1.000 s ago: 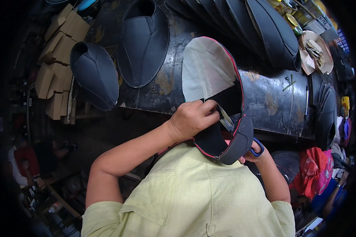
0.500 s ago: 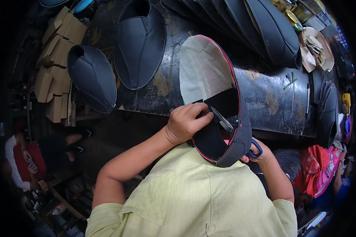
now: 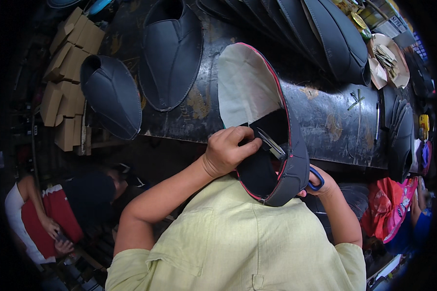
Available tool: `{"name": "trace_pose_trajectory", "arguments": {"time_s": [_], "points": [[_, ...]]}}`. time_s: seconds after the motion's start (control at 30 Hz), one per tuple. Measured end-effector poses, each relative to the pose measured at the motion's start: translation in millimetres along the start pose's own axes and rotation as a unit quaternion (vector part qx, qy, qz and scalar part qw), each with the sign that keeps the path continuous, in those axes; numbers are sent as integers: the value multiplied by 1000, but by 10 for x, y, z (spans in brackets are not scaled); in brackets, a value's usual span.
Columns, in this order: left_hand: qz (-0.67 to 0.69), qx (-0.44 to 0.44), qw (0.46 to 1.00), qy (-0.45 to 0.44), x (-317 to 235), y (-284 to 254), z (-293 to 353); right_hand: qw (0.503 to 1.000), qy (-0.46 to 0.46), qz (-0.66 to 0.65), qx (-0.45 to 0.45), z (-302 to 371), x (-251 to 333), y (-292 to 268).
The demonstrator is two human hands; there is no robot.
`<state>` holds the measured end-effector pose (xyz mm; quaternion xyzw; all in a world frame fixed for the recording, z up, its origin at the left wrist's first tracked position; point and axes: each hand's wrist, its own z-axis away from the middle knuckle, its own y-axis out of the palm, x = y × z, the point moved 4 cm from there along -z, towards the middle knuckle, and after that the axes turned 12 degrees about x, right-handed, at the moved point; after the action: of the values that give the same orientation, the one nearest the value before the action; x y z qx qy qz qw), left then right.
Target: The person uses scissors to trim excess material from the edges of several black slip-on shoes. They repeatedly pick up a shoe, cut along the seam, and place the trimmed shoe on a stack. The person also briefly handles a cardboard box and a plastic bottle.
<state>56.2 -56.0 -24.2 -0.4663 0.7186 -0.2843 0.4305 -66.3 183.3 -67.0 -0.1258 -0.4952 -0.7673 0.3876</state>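
Observation:
A black shoe upper (image 3: 297, 160) with a pale fabric lining and a pink-red edge is turned with its inside showing, in front of my chest. My left hand (image 3: 230, 150) pinches the black lining at its near left side, fingertips closed on it. At the upper's right side, my right hand (image 3: 325, 184) has its fingers in the blue handle of a pair of scissors (image 3: 317, 177). The metal blades lie inside the upper's opening, close to my left fingertips. Part of my right hand is hidden behind the upper.
Two finished-looking black uppers (image 3: 171, 58) lie on the dark worn table (image 3: 320, 116), with a stack of more uppers (image 3: 335, 43) at the far right. Small cardboard boxes (image 3: 73, 63) stand at left. Another person (image 3: 58, 218) sits at lower left. A red plastic bag (image 3: 389, 203) is at right.
The upper has tilted slightly and shows a bit more of its outer right side. My left hand stays nearly still. The person at lower left has shifted rightward.

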Motion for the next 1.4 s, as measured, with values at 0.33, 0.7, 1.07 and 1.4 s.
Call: {"name": "trace_pose_trajectory", "arguments": {"time_s": [0.33, 0.7, 1.07, 1.4], "points": [[172, 76, 976, -107, 156, -105, -355, 984, 16, 175, -37, 342, 149, -170], [411, 188, 875, -173, 220, 359, -870, 875, -275, 197, -346, 1396, 596, 154], [471, 217, 834, -187, 457, 350, -886, 562, 88, 745, -347, 770, 1215, 1049], [540, 186, 798, -192, 495, 387, -848, 527, 96, 777, -330, 403, 1131, 899]]}}
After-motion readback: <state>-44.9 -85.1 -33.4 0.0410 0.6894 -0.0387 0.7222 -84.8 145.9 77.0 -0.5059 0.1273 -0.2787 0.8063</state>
